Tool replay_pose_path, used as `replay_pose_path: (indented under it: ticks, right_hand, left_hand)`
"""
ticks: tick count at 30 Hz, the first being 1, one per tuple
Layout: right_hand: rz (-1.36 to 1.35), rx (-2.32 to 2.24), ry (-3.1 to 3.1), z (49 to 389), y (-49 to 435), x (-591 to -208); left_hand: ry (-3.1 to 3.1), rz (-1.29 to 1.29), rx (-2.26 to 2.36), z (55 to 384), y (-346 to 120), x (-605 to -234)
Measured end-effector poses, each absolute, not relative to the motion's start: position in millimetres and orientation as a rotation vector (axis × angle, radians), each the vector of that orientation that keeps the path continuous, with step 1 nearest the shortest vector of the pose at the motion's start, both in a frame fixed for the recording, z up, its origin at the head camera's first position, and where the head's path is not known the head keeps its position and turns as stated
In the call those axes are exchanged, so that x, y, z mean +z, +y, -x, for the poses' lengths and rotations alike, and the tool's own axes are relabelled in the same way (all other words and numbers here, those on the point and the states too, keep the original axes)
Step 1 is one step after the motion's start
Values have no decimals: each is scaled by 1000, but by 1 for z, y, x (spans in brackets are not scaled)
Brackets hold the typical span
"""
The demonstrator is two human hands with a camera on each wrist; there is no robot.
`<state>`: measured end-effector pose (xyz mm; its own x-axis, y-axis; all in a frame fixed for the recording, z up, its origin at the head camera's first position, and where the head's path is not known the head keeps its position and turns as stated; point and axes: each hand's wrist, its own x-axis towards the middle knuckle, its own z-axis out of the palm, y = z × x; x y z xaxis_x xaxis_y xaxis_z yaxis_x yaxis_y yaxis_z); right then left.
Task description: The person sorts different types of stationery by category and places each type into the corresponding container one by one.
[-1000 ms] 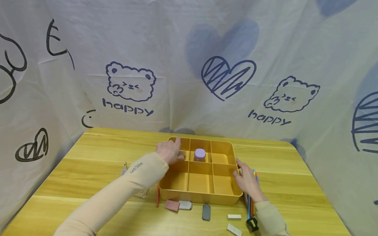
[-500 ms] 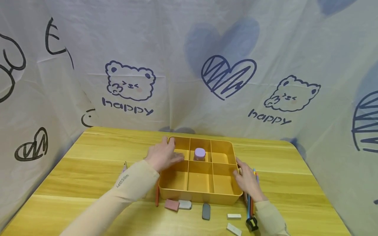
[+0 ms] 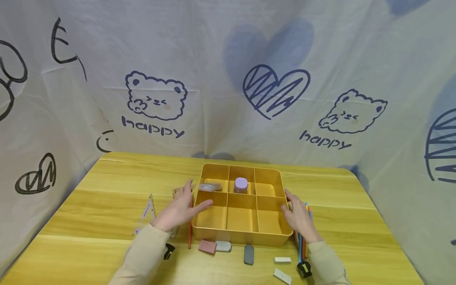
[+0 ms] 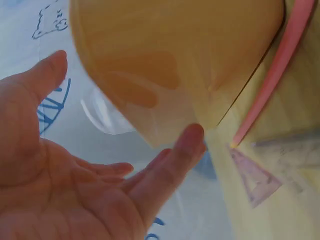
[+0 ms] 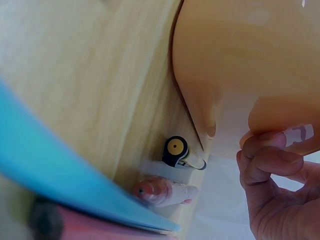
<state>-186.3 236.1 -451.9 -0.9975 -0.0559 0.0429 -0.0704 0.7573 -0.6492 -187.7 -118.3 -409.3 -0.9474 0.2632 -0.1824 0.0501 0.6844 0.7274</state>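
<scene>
A yellow organizer box [image 3: 246,238] with several compartments stands mid-table in the head view. My right hand [image 3: 300,217] grips its right side; the right wrist view shows curled fingers [image 5: 267,155] at the handle opening in the wall. My left hand [image 3: 179,211] is beside the left wall, fingers extended, thumb over the rim, holding nothing. The left wrist view has that hand's fingertip [image 4: 192,135] close by the wall. A clear oblong item [image 3: 210,187] sits tilted in the back-left compartment. A lilac-lidded small jar [image 3: 241,185] stands in the back-middle one.
Before the box lie a pink eraser [image 3: 207,246], a white eraser [image 3: 223,246], a dark grey one [image 3: 249,254] and two white sticks [image 3: 282,260]. A red pencil [image 3: 190,233] and set square [image 3: 147,213] lie left; pencils [image 3: 304,249] lie right. A printed curtain hangs behind.
My left hand has let go of the clear oblong item in the back-left compartment and drawn back left and towards me, out past the wall. My right hand stays on the box.
</scene>
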Motion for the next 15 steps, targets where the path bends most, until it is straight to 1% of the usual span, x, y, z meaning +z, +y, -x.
replay_pose_path:
  ticks: [9, 15]
  right_hand:
    - [-108, 1107, -2921, 187, 237, -453]
    - [-113, 1093, -2916, 187, 236, -453]
  left_hand:
    - [2522, -256, 1291, 187, -114, -432]
    - [2498, -225, 1314, 186, -107, -440]
